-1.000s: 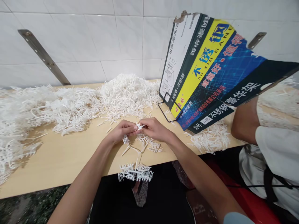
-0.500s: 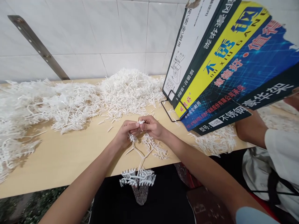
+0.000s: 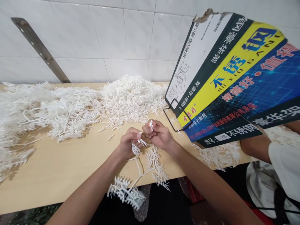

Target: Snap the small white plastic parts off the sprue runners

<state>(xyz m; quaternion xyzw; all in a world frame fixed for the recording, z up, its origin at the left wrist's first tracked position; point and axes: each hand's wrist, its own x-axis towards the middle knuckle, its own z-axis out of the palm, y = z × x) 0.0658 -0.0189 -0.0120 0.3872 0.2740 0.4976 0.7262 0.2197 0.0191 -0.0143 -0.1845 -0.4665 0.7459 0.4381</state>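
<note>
My left hand [image 3: 130, 141] is closed on a white branching plastic piece [image 3: 140, 175], gripping its upper end. The piece forks below my hands; its lower cluster of small prongs hangs over the table's front edge. My right hand [image 3: 158, 132], just to the right, pinches a small white bit [image 3: 151, 125] between thumb and fingers. A narrow gap separates the two hands. A tall heap of small white pieces [image 3: 131, 97] lies behind them against the wall.
Tangled white branches [image 3: 67, 106] cover the table's back left. A printed cardboard panel [image 3: 225, 81] stands on the right in a black wire stand [image 3: 174, 120]. Beyond it are another person's arm [image 3: 255, 145] and more white pieces [image 3: 217, 154]. A metal bracket [image 3: 42, 51] is on the wall.
My hands have drawn apart from touching, the right one moving up and right with a small bit. The branching piece's lower cluster has swung left and down. The view has shifted slightly.
</note>
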